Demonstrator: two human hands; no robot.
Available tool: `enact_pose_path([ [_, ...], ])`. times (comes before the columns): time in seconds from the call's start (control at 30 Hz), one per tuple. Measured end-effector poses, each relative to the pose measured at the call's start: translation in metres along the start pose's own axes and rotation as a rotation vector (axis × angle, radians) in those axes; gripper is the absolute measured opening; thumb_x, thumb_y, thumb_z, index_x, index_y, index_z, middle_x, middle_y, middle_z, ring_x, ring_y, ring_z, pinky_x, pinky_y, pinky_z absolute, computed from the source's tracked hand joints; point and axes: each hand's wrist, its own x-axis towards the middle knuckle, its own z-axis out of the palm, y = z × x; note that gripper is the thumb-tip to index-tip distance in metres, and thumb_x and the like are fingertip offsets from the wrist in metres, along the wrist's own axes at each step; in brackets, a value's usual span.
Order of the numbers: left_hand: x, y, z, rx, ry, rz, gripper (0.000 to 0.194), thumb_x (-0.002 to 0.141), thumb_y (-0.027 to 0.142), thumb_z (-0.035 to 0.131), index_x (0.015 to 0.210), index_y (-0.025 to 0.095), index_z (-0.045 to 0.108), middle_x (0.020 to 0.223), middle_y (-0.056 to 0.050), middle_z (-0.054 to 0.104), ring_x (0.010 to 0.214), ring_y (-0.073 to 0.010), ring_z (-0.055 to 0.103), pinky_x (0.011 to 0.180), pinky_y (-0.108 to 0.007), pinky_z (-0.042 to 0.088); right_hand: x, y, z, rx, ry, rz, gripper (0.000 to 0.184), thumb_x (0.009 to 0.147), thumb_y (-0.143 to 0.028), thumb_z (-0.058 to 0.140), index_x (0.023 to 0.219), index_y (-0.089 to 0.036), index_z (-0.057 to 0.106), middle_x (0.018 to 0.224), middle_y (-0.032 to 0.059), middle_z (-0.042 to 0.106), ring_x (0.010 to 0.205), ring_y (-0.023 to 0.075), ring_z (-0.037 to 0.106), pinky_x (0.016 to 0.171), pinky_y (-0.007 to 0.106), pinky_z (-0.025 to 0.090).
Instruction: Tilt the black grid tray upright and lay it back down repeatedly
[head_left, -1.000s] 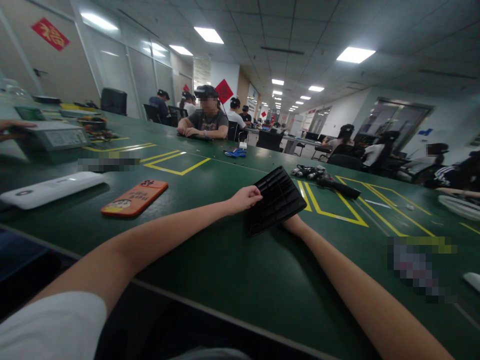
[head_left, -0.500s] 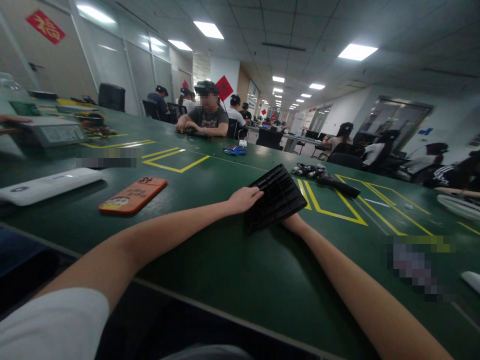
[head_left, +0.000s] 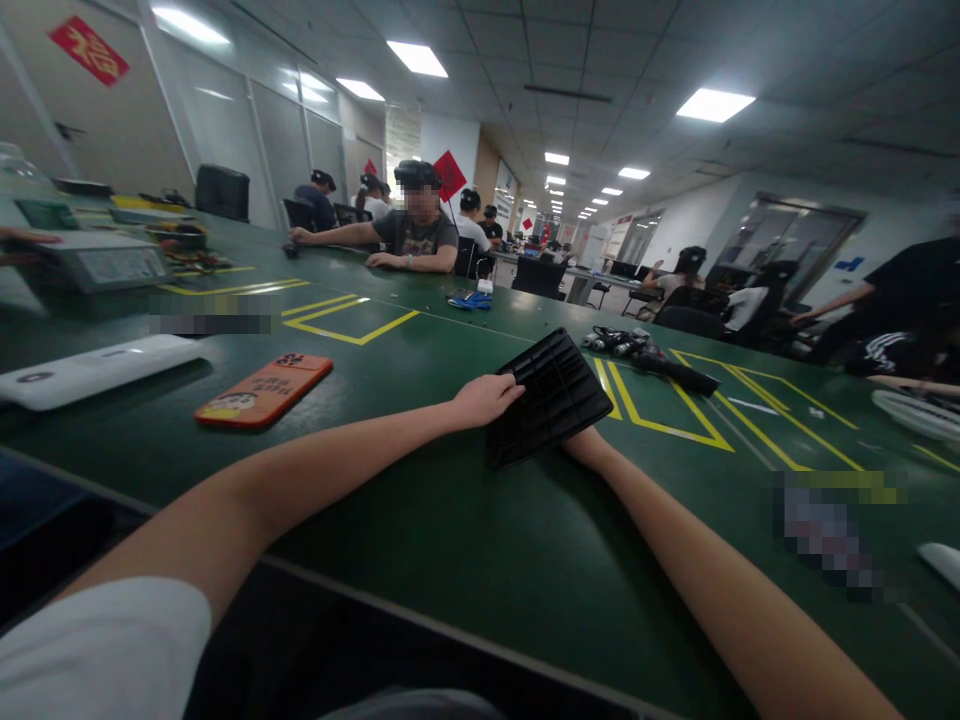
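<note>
A flat black plastic panel with a ribbed grid face [head_left: 553, 398] is held tilted just above the green table [head_left: 420, 520]. My left hand [head_left: 486, 400] grips its left edge, thumb on the ribbed face and the other fingers closed around it. From behind the lower right edge, my right hand [head_left: 587, 448] supports the panel; its fingers are hidden by it. What exact kind of part the panel is, I cannot make out.
An orange phone case [head_left: 264, 390] and a long white device [head_left: 101, 372] lie to the left. Beyond the panel are a black cable bundle [head_left: 645, 358] and yellow tape outlines [head_left: 667, 425]. A grey metal box [head_left: 97, 262] stands far left. Across the table sits a co-worker [head_left: 416, 225].
My hands and the panel have stayed almost still. The co-worker opposite has stretched an arm out toward the left. A person in dark clothes has appeared at the far right.
</note>
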Motion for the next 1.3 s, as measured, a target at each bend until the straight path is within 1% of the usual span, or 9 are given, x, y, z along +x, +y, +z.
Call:
enact_pose_path([
  [0.1,-0.001,-0.005,-0.002,-0.181,-0.013,0.068,0.012,0.084,0.026,0.048,0.090,0.017,0.054,0.077,-0.002,0.057,0.066,-0.0138,0.051,0.062,-0.025,0.040,0.002,-0.006,-0.003,0.007,-0.001,0.003,0.043,0.087,-0.043,0.045,0.123,-0.024,0.057,0.135,0.0074,0.053,0.128,0.0278,0.043,0.110,0.047,0.027],
  [0.17,-0.001,-0.008,-0.003,-0.279,-0.022,0.072,0.015,0.081,0.024,0.051,0.094,0.016,0.053,0.078,-0.001,0.055,0.064,-0.0121,0.049,0.061,-0.025,0.040,0.002,-0.010,-0.005,0.013,-0.005,0.014,0.041,0.087,-0.042,0.047,0.122,-0.025,0.058,0.136,0.0069,0.052,0.128,0.0286,0.043,0.111,0.047,0.026],
  [0.6,0.002,-0.009,-0.002,-0.426,-0.019,0.086,0.006,0.076,0.019,0.055,0.082,0.016,0.053,0.071,0.002,0.050,0.062,-0.0102,0.046,0.060,-0.024,0.040,0.004,-0.018,-0.004,0.043,-0.006,0.021,0.048,0.088,-0.046,0.044,0.126,-0.020,0.055,0.137,0.0095,0.050,0.129,0.0285,0.042,0.111,0.045,0.027],
  [0.7,0.005,-0.006,-0.003,-0.592,0.002,-0.051,0.003,0.078,0.018,0.051,0.077,0.016,0.050,0.063,0.003,0.048,0.054,-0.0092,0.045,0.055,-0.024,0.038,0.004,-0.020,-0.005,0.041,-0.022,0.026,0.048,0.088,-0.046,0.043,0.129,-0.022,0.052,0.139,0.0074,0.048,0.130,0.0276,0.041,0.112,0.044,0.025],
  [0.87,0.009,-0.007,-0.011,-1.112,0.067,-0.422,0.010,0.079,0.014,0.045,0.070,0.017,0.041,0.063,0.001,0.046,0.051,-0.0085,0.046,0.049,-0.022,0.036,0.003,-0.017,-0.004,0.015,0.001,0.032,0.049,0.087,-0.048,0.046,0.130,-0.025,0.051,0.142,0.0058,0.044,0.133,0.0285,0.035,0.113,0.044,0.021],
  [0.97,0.008,-0.009,-0.009,-0.993,-0.039,-0.420,0.009,0.074,0.019,0.057,0.075,0.016,0.049,0.063,0.003,0.044,0.051,-0.0073,0.041,0.045,-0.020,0.027,0.002,-0.012,-0.003,0.000,0.001,0.032,0.050,0.087,-0.048,0.046,0.131,-0.025,0.051,0.143,0.0060,0.044,0.134,0.0282,0.035,0.113,0.044,0.021],
  [1.07,0.006,-0.011,-0.005,-0.709,-0.135,-0.248,0.032,0.065,0.029,0.070,0.092,0.015,0.057,0.065,0.005,0.043,0.056,-0.0087,0.041,0.050,-0.022,0.029,0.002,-0.008,-0.002,-0.011,-0.013,-0.001,0.047,0.088,-0.045,0.043,0.129,-0.024,0.052,0.141,0.0063,0.046,0.132,0.0272,0.037,0.113,0.043,0.021],
  [1.2,0.009,-0.013,-0.002,-0.439,-0.118,0.007,0.043,0.065,0.036,0.069,0.100,0.014,0.059,0.069,0.004,0.044,0.063,-0.0110,0.044,0.059,-0.024,0.035,0.002,-0.007,-0.001,-0.020,-0.009,-0.009,0.045,0.087,-0.040,0.045,0.129,-0.024,0.052,0.139,0.0063,0.049,0.131,0.0269,0.040,0.113,0.043,0.024],
  [1.3,0.013,-0.014,0.000,-0.270,-0.042,0.149,0.040,0.066,0.040,0.068,0.095,0.013,0.060,0.074,0.001,0.048,0.067,-0.0132,0.046,0.064,-0.026,0.038,0.006,-0.008,0.002,-0.037,0.000,-0.010,0.046,0.087,-0.039,0.045,0.130,-0.022,0.051,0.141,0.0073,0.046,0.131,0.0268,0.039,0.113,0.043,0.023],
])
